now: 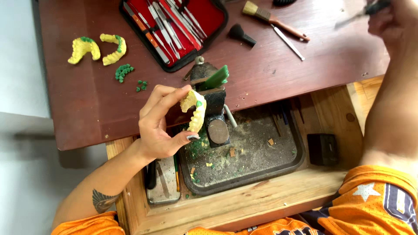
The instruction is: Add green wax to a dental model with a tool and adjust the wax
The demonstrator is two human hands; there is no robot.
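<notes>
Fingers of my left hand (159,126) clamp a yellow dental cast (194,111) with green teeth; right hand (392,19) grips a blurred tool (359,13) over the brown table (261,74).

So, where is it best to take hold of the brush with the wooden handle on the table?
Grip the brush by the reddish handle, coming from above. It lies flat, its handle pointing away from the bristles, with bare table around it; only a thin metal tool lies close beside.

A yellow dental arch model (194,111) with 1 green tooth, held upright above the tray.
</notes>
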